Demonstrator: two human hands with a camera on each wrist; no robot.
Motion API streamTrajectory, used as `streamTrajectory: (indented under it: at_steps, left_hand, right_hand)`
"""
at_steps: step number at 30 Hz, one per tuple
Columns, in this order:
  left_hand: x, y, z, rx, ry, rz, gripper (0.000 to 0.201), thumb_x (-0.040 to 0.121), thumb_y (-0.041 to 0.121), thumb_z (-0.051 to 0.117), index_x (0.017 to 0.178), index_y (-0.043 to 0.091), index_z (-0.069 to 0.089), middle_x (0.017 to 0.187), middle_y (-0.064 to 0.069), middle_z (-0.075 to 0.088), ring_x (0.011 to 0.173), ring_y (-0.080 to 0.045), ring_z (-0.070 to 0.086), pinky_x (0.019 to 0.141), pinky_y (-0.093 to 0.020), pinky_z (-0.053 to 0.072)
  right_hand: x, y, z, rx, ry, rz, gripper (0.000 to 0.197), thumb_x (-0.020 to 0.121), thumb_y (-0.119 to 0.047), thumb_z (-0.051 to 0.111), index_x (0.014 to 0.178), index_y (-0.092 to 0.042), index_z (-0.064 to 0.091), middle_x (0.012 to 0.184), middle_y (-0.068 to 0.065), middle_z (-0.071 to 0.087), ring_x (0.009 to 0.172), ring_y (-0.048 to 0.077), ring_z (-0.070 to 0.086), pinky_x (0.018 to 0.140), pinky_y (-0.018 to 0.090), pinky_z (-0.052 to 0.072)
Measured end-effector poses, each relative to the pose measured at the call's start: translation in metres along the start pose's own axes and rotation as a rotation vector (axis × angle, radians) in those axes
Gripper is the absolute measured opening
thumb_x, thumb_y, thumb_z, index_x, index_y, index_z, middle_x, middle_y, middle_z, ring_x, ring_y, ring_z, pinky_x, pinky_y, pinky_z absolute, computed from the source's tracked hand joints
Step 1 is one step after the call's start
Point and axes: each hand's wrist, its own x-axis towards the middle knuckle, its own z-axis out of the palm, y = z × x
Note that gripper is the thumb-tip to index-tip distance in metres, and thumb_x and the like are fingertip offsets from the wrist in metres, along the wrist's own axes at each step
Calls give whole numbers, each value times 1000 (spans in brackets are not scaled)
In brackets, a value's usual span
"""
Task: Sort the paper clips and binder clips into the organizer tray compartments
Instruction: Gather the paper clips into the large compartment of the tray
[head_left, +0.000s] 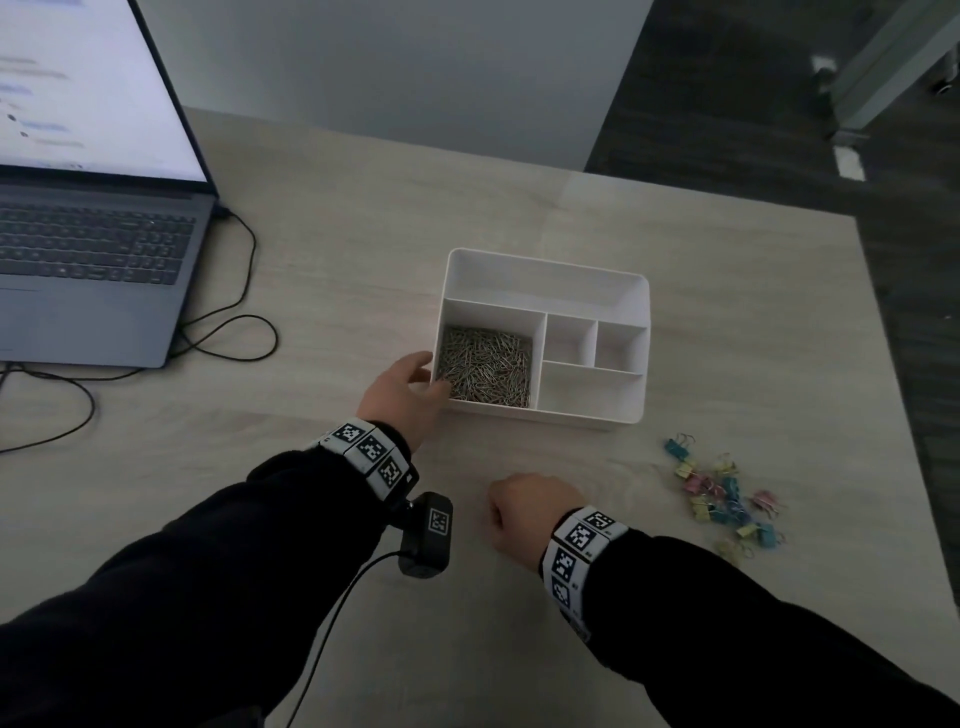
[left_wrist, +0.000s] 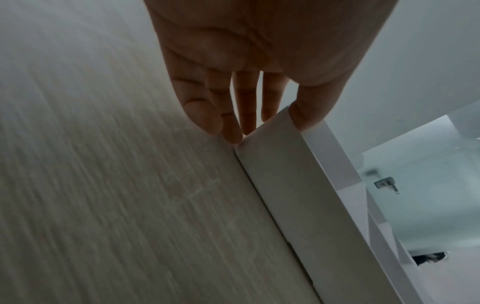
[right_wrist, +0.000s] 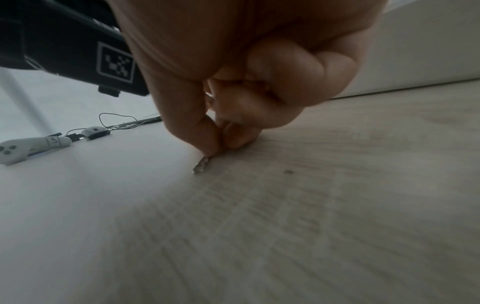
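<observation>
The white organizer tray (head_left: 545, 260) stands mid-table, and its front-left compartment is full of silver paper clips (head_left: 485, 371). Its other compartments look bare. My left hand (head_left: 405, 395) holds the tray's front-left corner (left_wrist: 280, 185), thumb on one side and straight fingers (left_wrist: 249, 123) on the other. My right hand (head_left: 524, 512) is curled on the table in front of the tray. Its thumb and forefinger (right_wrist: 221, 144) pinch a single paper clip (right_wrist: 201, 165) that touches the tabletop. Pastel binder clips (head_left: 727, 499) lie in a loose pile to the right of that hand.
An open laptop (head_left: 93, 234) sits at the back left, its black cable (head_left: 228, 332) looping over the table. The table's right edge (head_left: 893, 364) runs close to the binder clips. In the right wrist view, a white controller (right_wrist: 26, 148) and a mouse (right_wrist: 94, 131) lie far left.
</observation>
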Motion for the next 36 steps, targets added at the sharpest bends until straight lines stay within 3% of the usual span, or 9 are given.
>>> streamTrajectory:
  at_steps: [5,10,13,17,22,25,28,32,36]
  left_hand:
    - [0,-1,0,-30,-31,5,30,83,30,61,112,31,64,95,8,70,83,-19,66,74,-41,57]
    - [1,-7,2,-67,-33,22,32,77,39,59,108,39,64,79,12,67,85,-28,67,70,-37,53]
    - [1,-8,3,-69,-38,37,31,77,40,56,106,46,62,68,16,62,71,-28,61,68,-36,51]
    - [0,-9,1,-58,-54,53,29,80,38,55,106,46,62,65,18,62,68,-15,57,70,-37,52]
    - [-3,-7,0,-33,-82,85,21,85,34,53,101,43,63,67,17,62,74,-16,61,71,-40,55]
    - [-6,-4,-2,-10,-88,105,20,84,33,51,91,47,63,65,10,61,71,-21,61,66,-44,56]
    - [-8,-3,-3,18,-89,118,22,83,31,51,86,50,62,64,6,61,69,-25,62,62,-45,55]
    - [-10,-3,-5,19,-78,107,25,83,28,53,83,50,63,60,6,60,61,-20,57,57,-39,53]
    - [-13,-3,-5,14,-92,102,28,82,26,52,85,52,64,65,-2,62,60,-22,58,53,-36,49]
  right_hand:
    - [-7,3,1,28,53,-3,20,82,-34,51,91,-19,60,102,9,63,94,33,61,79,36,48]
    - [-12,-2,12,38,43,1,19,84,-34,51,92,-18,60,102,7,62,94,32,61,81,37,49]
    - [-10,-4,14,37,24,-7,18,87,-29,51,95,-15,60,104,10,61,96,33,59,80,36,46]
    - [-12,3,10,93,22,32,14,84,-30,56,93,-20,59,105,7,61,98,31,59,82,35,45]
    - [-18,10,7,60,0,104,15,83,-32,53,91,-22,62,103,5,66,99,29,60,83,34,47]
    - [-20,7,11,93,-46,121,6,80,-28,53,82,-24,58,99,6,67,93,29,62,79,33,48]
    - [-22,6,15,108,-91,110,10,76,-28,55,83,-22,58,97,6,65,90,27,61,78,32,50]
    - [-21,7,0,263,102,55,12,73,-28,62,73,-25,50,83,-1,56,76,19,50,73,29,43]
    - [-10,10,-34,708,438,119,9,75,-20,67,75,-23,59,68,-6,63,62,13,58,61,31,54]
